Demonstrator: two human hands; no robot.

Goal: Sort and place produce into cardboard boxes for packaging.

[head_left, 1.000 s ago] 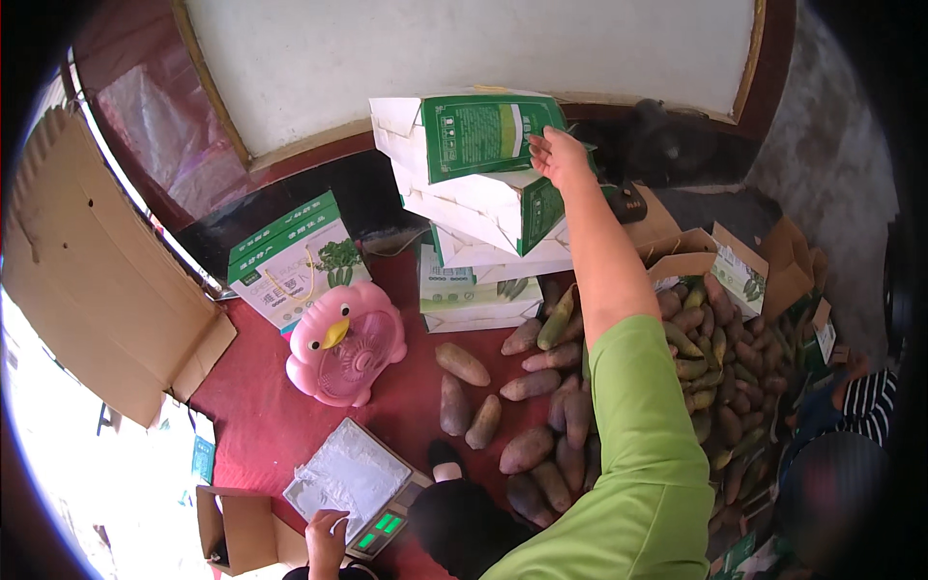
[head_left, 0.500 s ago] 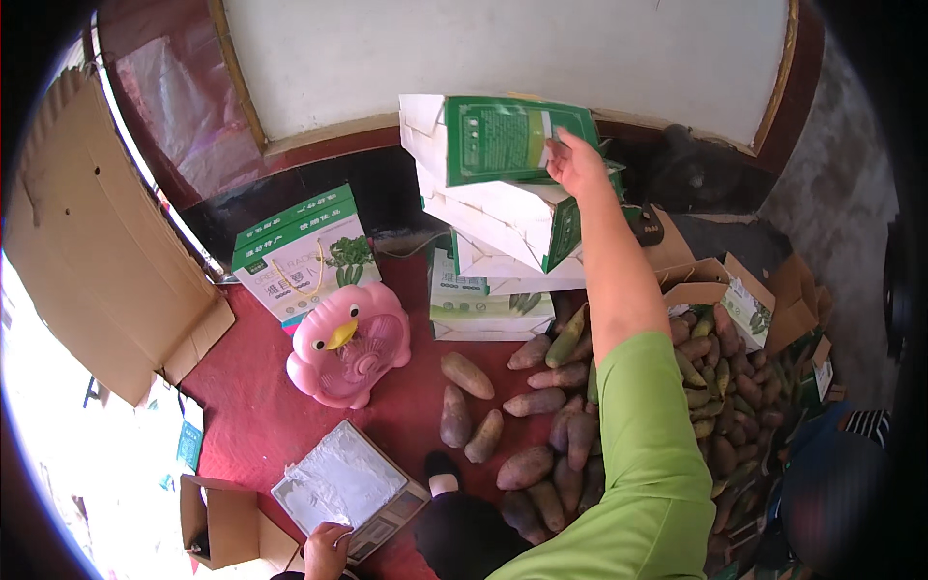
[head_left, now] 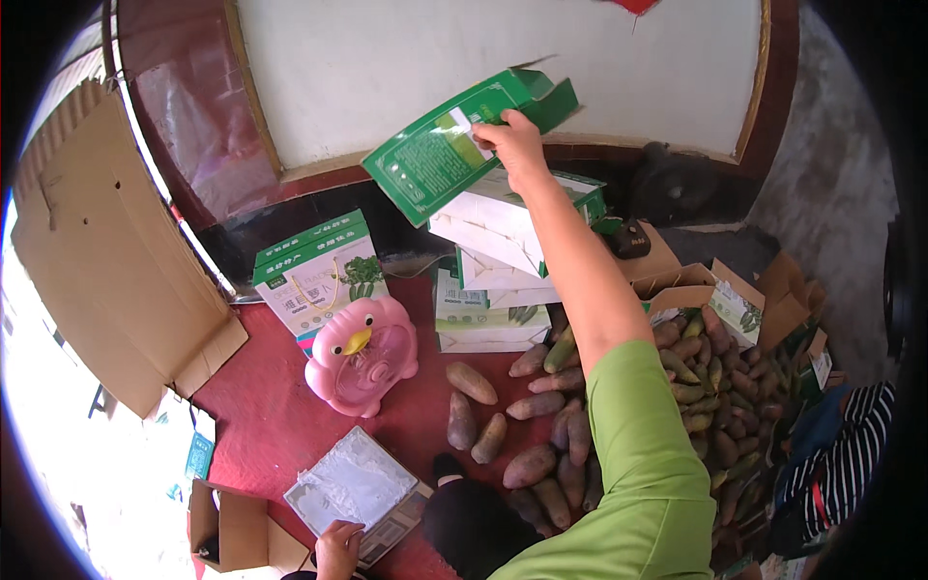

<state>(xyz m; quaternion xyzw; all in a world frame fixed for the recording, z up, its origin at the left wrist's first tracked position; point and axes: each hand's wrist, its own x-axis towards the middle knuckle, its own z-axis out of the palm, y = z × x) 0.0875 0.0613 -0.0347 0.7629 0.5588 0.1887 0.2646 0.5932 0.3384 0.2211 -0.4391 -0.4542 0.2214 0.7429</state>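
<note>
My right hand (head_left: 515, 150) grips a green and white carton (head_left: 449, 145) by its upper side. The carton is held tilted above a stack of similar white-and-green cartons (head_left: 493, 227), its flaps standing out at the right end. Low in the view, my left hand (head_left: 337, 549) is by the near edge of a flat scale (head_left: 353, 483) with a whitish covering on its top. Its fingers are curled together, and whatever may be in them is hidden.
A pink bird-shaped fan (head_left: 362, 358) stands before an upright gift carton (head_left: 319, 275). Several long root vegetables (head_left: 530, 466) lie on the red floor, with a larger heap (head_left: 739, 387) at right. Cardboard (head_left: 116, 261) leans at left; an opened box (head_left: 232, 527) sits near the scale.
My right hand has raised the carton from the top of the stack and swung it leftward, tilting it. The left hand stays by the scale. The whole view has shifted slightly.
</note>
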